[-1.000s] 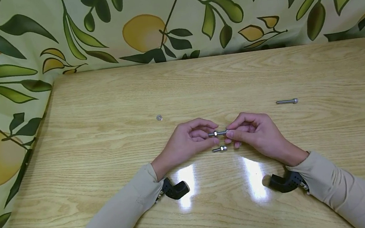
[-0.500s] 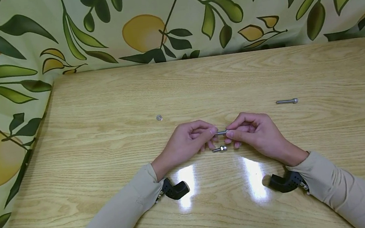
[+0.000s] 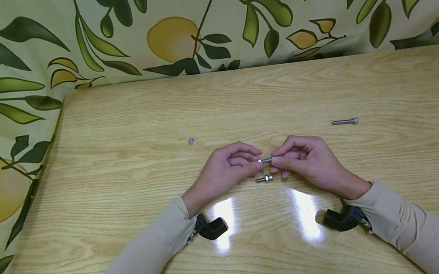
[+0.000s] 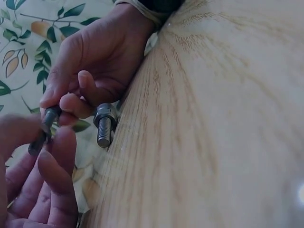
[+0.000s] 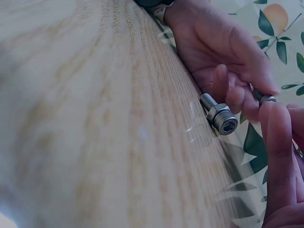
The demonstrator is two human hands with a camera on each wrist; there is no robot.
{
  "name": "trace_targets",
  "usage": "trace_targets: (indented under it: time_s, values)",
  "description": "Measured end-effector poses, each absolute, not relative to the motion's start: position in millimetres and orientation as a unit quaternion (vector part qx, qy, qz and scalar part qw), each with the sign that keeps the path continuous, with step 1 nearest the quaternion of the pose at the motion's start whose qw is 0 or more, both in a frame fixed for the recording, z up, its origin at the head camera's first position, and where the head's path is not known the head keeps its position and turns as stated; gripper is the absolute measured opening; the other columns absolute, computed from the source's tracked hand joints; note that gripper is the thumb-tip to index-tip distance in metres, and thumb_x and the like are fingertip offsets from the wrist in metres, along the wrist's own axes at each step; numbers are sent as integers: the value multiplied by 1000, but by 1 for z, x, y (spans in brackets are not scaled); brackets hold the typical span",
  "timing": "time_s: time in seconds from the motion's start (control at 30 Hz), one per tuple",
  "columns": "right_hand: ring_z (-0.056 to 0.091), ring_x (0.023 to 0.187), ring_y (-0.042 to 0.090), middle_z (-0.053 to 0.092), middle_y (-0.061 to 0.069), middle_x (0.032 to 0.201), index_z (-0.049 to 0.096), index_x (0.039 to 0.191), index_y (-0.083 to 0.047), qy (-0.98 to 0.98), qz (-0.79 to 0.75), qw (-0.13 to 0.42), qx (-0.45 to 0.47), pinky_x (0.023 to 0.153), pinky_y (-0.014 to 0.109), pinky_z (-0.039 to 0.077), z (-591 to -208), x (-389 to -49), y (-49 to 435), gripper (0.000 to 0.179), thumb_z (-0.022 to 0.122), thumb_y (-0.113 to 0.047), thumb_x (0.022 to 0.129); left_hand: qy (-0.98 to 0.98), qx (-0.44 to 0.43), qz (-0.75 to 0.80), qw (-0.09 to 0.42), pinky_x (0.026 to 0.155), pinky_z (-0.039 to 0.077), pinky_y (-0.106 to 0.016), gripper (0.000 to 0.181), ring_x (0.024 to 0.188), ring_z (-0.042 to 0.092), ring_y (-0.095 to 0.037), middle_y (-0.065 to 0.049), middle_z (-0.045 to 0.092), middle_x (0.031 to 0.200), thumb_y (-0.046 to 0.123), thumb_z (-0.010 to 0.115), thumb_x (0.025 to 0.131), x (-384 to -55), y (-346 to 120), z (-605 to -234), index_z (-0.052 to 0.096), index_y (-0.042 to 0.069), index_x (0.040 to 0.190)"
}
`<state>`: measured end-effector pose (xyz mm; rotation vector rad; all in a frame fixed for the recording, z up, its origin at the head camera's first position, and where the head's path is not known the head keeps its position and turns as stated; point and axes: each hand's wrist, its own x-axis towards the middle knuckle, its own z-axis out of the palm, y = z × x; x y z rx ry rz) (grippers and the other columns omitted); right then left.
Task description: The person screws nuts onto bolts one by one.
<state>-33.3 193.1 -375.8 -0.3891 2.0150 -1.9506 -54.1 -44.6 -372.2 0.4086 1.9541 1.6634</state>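
Observation:
My right hand [image 3: 310,160] pinches the head end of a socket-head bolt [image 3: 266,160] between thumb and fingertips, its shank pointing left. On that shank sits a hex nut [image 3: 260,161], and the thumb and fingers of my left hand [image 3: 232,167] pinch it. In the left wrist view the bolt's free end [image 4: 35,146] sticks out past the left fingers, and the blurred left thumb [image 4: 19,135] lies over the nut. Just below both hands, a second bolt with a nut threaded on it [image 5: 219,115] lies on the table.
A loose hex nut [image 3: 191,141] lies on the wooden table [image 3: 126,121], beyond the left hand. Another socket-head bolt [image 3: 345,122] lies farther right, its head to the right. Fruit-patterned cloth [image 3: 253,16] borders the table at the back and left.
The left thumb swung up over the nut and then back down, while the fingers shifted with it. The right hand has stayed in place with the bolt.

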Motion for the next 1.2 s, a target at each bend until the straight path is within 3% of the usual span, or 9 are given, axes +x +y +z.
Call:
trace_targets:
  time_s: [0.1, 0.27, 0.47, 0.67, 0.83, 1.07, 1.2]
  values:
    - [74, 74, 17, 76, 16, 87, 63, 100, 3, 705, -679, 156, -137, 61, 31, 60, -376, -33, 193, 13, 66, -6, 91, 726, 153, 616, 265, 75, 58, -25, 36, 84, 70, -13, -3, 73, 104, 26, 77, 85, -54, -45, -373, 65, 14, 117]
    - [75, 74, 17, 76, 17, 87, 63, 99, 3, 706, -676, 155, -142, 60, 32, 60, -376, -33, 193, 12, 66, -6, 91, 732, 154, 608, 264, 61, 52, -21, 24, 72, 67, -14, -6, 74, 90, 33, 67, 93, -54, -44, -373, 69, 14, 108]
    - [74, 73, 17, 75, 18, 87, 64, 99, 2, 709, -673, 152, -148, 60, 32, 60, -376, -33, 193, 11, 66, -5, 91, 728, 153, 615, 261, 76, 58, -23, 34, 84, 69, -12, -4, 72, 102, 25, 76, 85, -54, -44, -372, 66, 13, 115]
    - [75, 76, 16, 75, 18, 87, 63, 98, 3, 707, -674, 153, -150, 60, 33, 60, -376, -33, 192, 10, 66, -5, 91, 724, 158, 615, 271, 63, 56, -26, 25, 72, 69, -16, -9, 75, 92, 31, 66, 94, -54, -43, -372, 69, 11, 109]
    - [74, 72, 16, 76, 16, 86, 64, 98, 2, 709, -672, 154, -146, 61, 31, 60, -376, -33, 192, 10, 66, -4, 91, 726, 156, 616, 264, 80, 59, -25, 35, 87, 71, -12, -4, 72, 104, 25, 77, 84, -54, -44, -372, 66, 12, 115]
    - [75, 79, 18, 77, 12, 86, 63, 97, 6, 686, -703, 135, -135, 63, 32, 61, -375, -29, 184, 10, 66, -2, 90, 712, 158, 628, 270, 62, 56, -27, 25, 72, 69, -17, -11, 74, 92, 30, 61, 97, -55, -44, -374, 68, 10, 108]
    - [75, 76, 16, 77, 9, 86, 63, 97, 7, 681, -709, 120, -134, 63, 31, 61, -376, -28, 180, 10, 65, 0, 90, 711, 162, 633, 262, 73, 59, -26, 28, 82, 71, -15, -7, 72, 104, 26, 71, 90, -55, -45, -373, 66, 13, 114]
